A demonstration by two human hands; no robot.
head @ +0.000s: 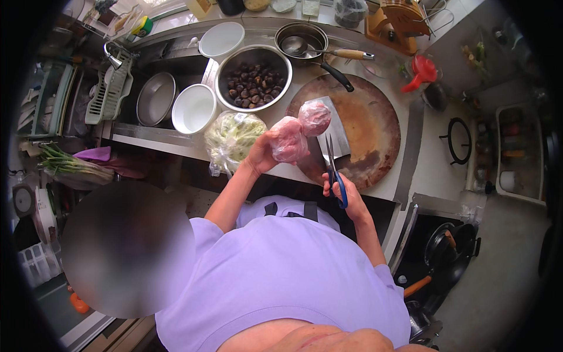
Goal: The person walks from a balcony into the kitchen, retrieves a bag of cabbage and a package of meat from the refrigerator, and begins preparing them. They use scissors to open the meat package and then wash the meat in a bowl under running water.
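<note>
My left hand (263, 152) grips raw pink meat in clear plastic (288, 140), held up over the front edge of the counter. A second, rounder plastic-wrapped lump of meat (315, 118) touches its upper right side; whether the two are joined, I cannot tell. In my right hand (349, 193) is a pair of scissors with blue handles (330, 154), its blades pointing up and slightly apart, just right of the meat. Behind the blades a cleaver (338, 125) lies flat on a round wooden chopping board (378, 127), its handle hidden.
Left of the meat sits a bagged pale-green vegetable (233, 138). Beyond are a steel bowl (288, 81) of dark chestnuts, white tubs (193, 108) and a saucepan (303, 28) with a ladle. A red funnel (423, 72) stands at the back right. Woks (457, 255) are lower right.
</note>
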